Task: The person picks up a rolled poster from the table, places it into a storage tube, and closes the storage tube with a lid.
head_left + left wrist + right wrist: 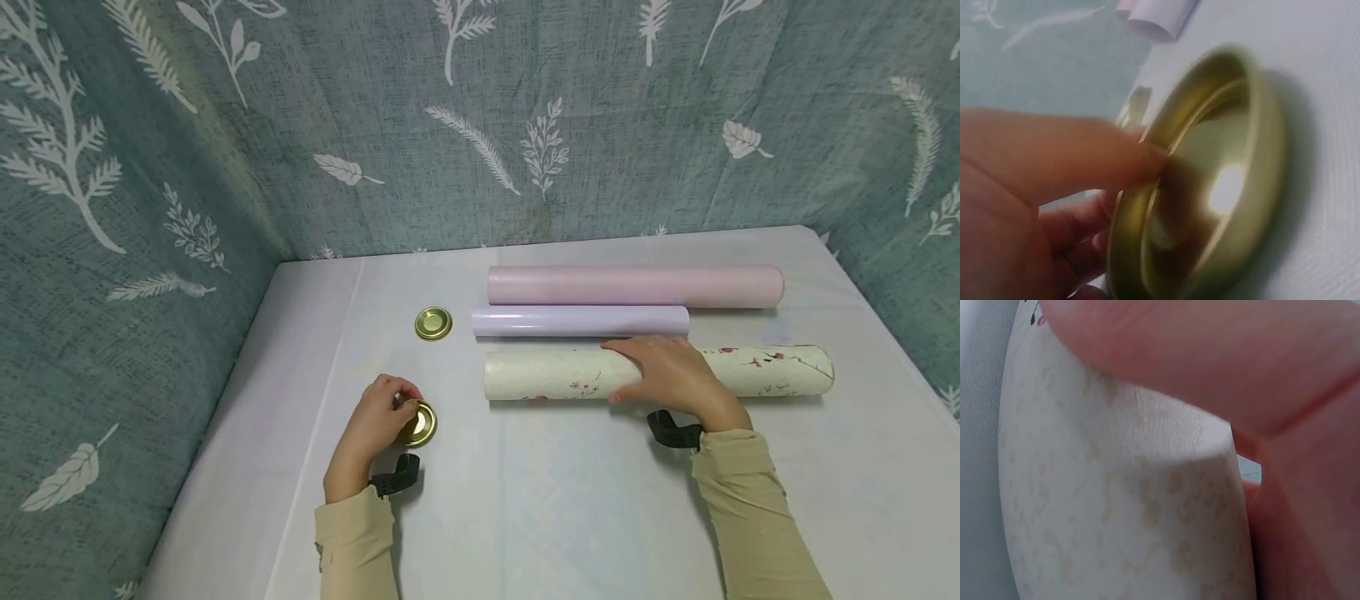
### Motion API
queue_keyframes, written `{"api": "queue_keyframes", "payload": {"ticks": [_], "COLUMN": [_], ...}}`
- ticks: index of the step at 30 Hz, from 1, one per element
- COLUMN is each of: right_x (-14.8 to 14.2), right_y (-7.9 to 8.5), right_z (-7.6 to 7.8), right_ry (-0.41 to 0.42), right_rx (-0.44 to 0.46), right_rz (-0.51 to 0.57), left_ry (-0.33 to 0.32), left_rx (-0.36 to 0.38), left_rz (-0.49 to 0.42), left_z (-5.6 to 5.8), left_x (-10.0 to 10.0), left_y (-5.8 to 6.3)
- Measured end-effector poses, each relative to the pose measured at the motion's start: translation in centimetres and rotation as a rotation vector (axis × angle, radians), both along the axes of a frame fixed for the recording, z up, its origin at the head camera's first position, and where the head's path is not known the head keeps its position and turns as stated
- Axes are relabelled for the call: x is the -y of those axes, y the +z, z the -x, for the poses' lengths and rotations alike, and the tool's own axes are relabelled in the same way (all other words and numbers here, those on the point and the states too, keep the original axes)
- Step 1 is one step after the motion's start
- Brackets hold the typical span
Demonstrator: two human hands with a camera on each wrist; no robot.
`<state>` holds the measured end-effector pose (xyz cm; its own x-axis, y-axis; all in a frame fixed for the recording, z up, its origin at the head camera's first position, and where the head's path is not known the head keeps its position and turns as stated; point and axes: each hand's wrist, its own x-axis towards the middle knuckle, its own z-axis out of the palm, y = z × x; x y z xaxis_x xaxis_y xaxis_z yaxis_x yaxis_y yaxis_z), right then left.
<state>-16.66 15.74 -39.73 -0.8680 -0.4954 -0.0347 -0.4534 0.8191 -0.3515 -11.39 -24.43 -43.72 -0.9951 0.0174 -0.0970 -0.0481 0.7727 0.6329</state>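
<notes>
My left hand (373,427) pinches a round gold jar lid (426,425) at its rim, between thumb and fingers. In the left wrist view the lid (1216,147) stands tilted on edge, its hollow side towards the camera. My right hand (670,377) spans the middle of a cream roll of paper (540,373) with a red blossom print, thumb on the near side and fingers over the far side. The right wrist view shows the thumb (1166,356) lying across the roll's mottled surface. A second gold jar lid (433,323) lies flat beyond my left hand.
Behind the cream roll lie a shorter glossy lilac roll (577,322) and a longer pink roll (630,286), all roughly parallel. A white cloth covers the table (540,508). Leaf-patterned green fabric (390,108) hangs along the back and sides.
</notes>
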Motion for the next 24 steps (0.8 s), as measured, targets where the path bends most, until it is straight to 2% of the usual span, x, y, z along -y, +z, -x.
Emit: {"api": "queue_keyframes", "payload": {"ticks": [7,15,19,24], "right_x": [0.0,0.0,0.0,0.0], "right_y": [0.0,0.0,0.0,0.0], "right_z": [0.0,0.0,0.0,0.0], "right_ry": [-0.007,-0.005,-0.006,-0.009], "right_rx": [0.005,0.004,0.008,0.010], "right_rz": [-0.005,-0.008,-0.007,-0.008], "left_ry": [0.073,0.068,0.078,0.059], "left_rx": [-0.019,-0.139,-0.172,-0.124], "left_rz": [-0.005,0.070,0.064,0.051], "left_z": [0.2,0.4,0.5,0.6], "left_x": [0.0,-0.5,-0.8,-1.2], "left_y": [-0.1,-0.2,-0.3,-0.2]}}
